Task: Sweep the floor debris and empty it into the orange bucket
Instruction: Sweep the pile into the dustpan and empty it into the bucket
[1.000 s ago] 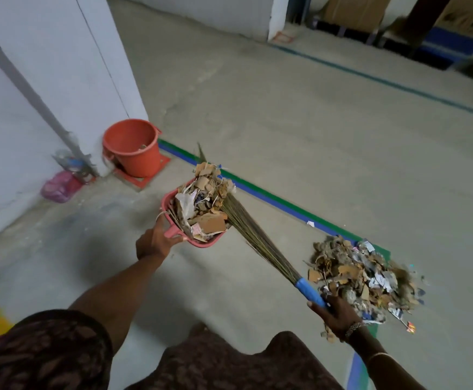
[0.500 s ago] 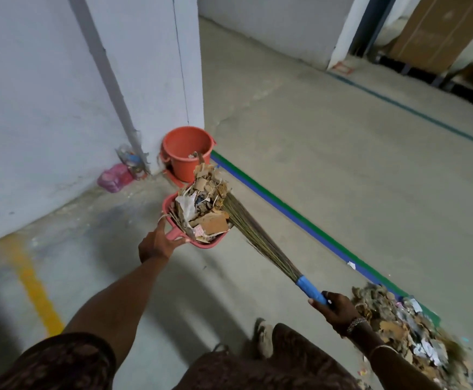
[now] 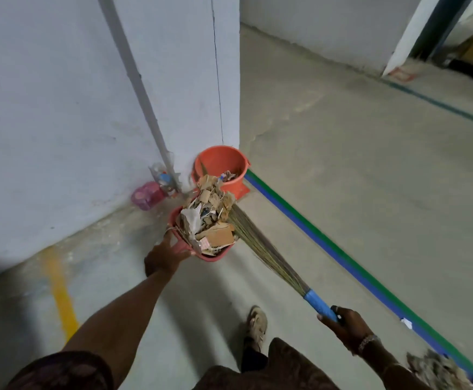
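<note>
Debris [image 3: 205, 220] heaped high in the red dustpan [image 3: 217, 256], held up just short of the orange bucket [image 3: 221, 161], which sits on the floor at the wall corner. Left hand [image 3: 164, 258] grips the dustpan's near edge. Broom [image 3: 260, 249] bristles lie against the load, right hand [image 3: 345, 327] wrapped round the blue handle. More litter [image 3: 438, 370] lies bottom right, beside the green-and-blue floor line [image 3: 342, 258].
</note>
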`<action>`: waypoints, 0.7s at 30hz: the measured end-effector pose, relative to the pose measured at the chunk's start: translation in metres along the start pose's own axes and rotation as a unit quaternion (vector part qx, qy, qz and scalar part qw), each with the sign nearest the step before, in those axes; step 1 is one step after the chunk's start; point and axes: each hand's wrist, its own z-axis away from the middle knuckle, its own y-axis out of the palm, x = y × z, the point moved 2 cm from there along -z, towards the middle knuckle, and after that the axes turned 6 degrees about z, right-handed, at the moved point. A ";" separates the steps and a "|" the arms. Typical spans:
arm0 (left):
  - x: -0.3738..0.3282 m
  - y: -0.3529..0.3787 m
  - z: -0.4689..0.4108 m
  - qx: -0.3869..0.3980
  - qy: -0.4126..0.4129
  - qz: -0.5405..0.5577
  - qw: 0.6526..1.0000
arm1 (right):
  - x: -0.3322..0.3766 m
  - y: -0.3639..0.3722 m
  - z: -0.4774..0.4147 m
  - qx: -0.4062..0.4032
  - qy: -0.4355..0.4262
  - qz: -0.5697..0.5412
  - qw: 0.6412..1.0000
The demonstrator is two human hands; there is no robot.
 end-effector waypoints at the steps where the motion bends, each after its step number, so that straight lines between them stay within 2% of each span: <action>1: -0.008 -0.002 -0.011 -0.002 0.004 -0.005 1.000 | 0.007 -0.006 -0.012 0.007 0.005 -0.003 1.000; 8: -0.062 -0.015 -0.088 -0.015 0.008 -0.026 1.000 | 0.034 -0.055 -0.104 0.009 -0.001 -0.027 1.000; 13: -0.088 -0.025 -0.160 -0.013 0.011 -0.037 0.999 | 0.063 -0.088 -0.166 0.033 0.010 -0.003 0.999; 21: -0.107 -0.014 -0.305 0.031 -0.001 0.017 0.999 | 0.113 -0.107 -0.276 0.041 0.026 -0.029 0.998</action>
